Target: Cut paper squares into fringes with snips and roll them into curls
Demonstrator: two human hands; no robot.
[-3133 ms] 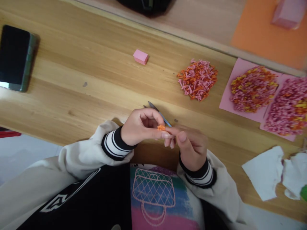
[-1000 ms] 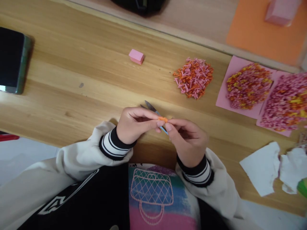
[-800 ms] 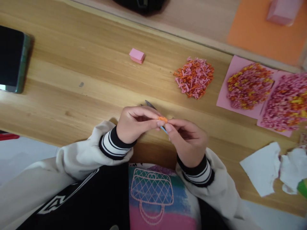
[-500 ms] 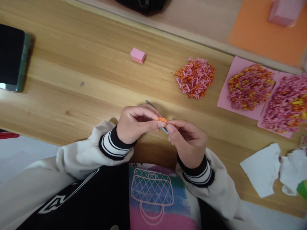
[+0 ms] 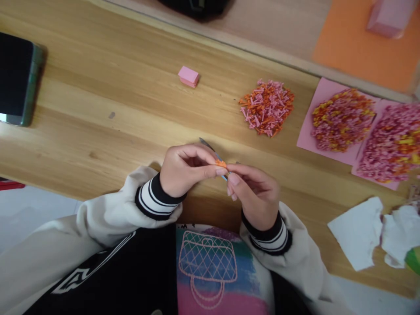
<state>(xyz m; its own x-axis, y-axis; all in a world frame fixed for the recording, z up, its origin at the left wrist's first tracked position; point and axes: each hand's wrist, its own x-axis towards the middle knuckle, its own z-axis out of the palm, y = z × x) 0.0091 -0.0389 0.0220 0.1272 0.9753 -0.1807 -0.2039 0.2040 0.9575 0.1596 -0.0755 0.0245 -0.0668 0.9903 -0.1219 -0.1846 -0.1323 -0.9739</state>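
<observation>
My left hand (image 5: 187, 170) and my right hand (image 5: 254, 190) meet at the near edge of the wooden table (image 5: 108, 92). Both pinch a small orange paper piece (image 5: 221, 163) between thumb and fingertips. A pair of small scissors (image 5: 210, 148) with a blue handle lies on the table just behind the hands, mostly hidden by them. Further back sits a loose pile of pink and orange paper bits (image 5: 267, 107).
A black phone (image 5: 18, 78) lies at the far left. A small pink block (image 5: 188, 76) sits mid-table. Two pink sheets (image 5: 306, 131) at the right carry heaps of bits. Orange paper (image 5: 354, 48) lies behind, crumpled white tissues (image 5: 361, 232) at the near right.
The orange piece has been worked between both hands' fingertips. My right hand has shifted slightly nearer and left; the view barely moved.
</observation>
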